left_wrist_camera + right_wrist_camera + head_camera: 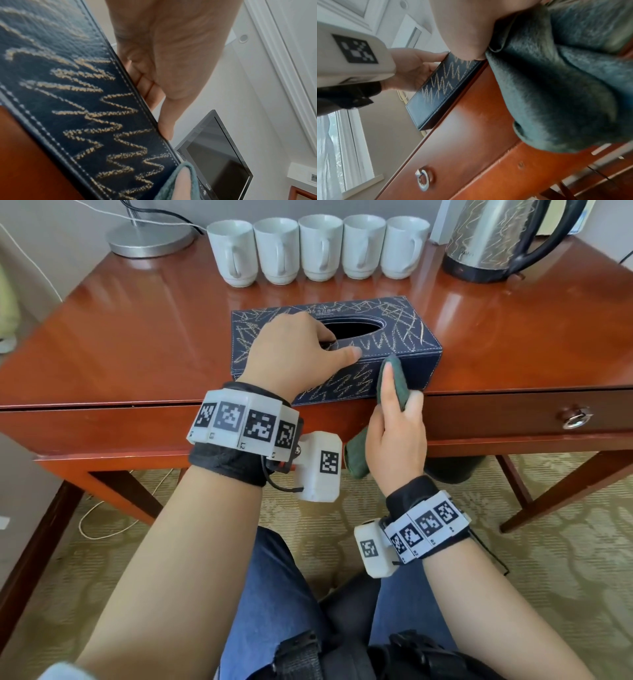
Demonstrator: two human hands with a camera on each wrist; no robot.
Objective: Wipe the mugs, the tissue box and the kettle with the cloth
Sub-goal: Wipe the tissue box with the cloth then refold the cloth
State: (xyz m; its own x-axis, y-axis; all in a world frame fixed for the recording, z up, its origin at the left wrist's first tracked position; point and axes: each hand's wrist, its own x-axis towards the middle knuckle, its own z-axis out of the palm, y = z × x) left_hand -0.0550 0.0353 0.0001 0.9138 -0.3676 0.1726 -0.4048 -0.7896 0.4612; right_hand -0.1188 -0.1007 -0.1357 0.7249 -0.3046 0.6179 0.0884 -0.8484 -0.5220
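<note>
A dark blue tissue box (383, 337) with gold scribbles lies at the desk's front edge. My left hand (298, 350) rests on its top, fingers curled into the oval opening and thumb along the front edge; the left wrist view shows the box (77, 108) and those fingers (149, 88). My right hand (394, 419) grips a dark green cloth (397, 381) and presses it on the box's front face near the right end; the cloth (556, 88) fills the right wrist view. Several white mugs (318, 248) stand in a row behind. A steel kettle (496, 237) stands at the back right.
A lamp base (150, 237) with cords stands at the back left of the red-brown desk (137, 337). A drawer with a ring pull (575, 419) runs under the front edge. My knees are below the desk, over patterned carpet.
</note>
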